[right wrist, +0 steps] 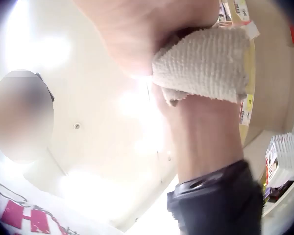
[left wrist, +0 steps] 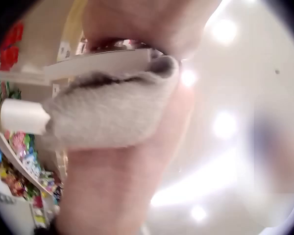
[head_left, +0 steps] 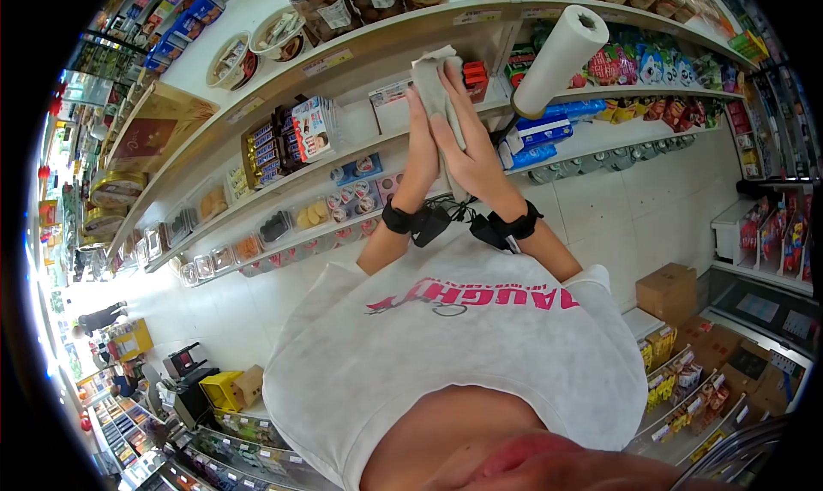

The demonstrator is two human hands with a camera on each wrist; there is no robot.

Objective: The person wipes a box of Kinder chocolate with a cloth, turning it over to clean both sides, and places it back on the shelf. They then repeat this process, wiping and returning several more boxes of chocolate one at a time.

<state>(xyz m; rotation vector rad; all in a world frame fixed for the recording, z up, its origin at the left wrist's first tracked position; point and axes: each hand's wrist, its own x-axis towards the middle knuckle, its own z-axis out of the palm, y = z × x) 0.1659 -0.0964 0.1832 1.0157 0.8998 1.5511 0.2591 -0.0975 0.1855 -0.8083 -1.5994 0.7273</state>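
We are seeing the whole scene only in the head view: the left hand (head_left: 420,148) and the right hand (head_left: 470,152) are standing side by side in the upper middle of the frame, raised in front of a stocked shelf (head_left: 403,24), with a paper roll (head_left: 561,58) jutting out just to their right. The cloth (head_left: 431,72) is lying between the two palms, its top edge poking out above the fingertips. The fingers (head_left: 446,96) are stretching straight up and lying close together, pressing flat on the cloth rather than curling round it. The wrist views are hiding the fingers, so there we cannot tell how they lie. The left wrist view is showing the grey cloth across the middle of the frame, squeezed between skin above and below, with the roll's end at the left edge. The right wrist view is showing a ribbed corner of cloth at the upper right, bulging out under one palm, and below it the other forearm wearing a black wristband (right wrist: 215,196)
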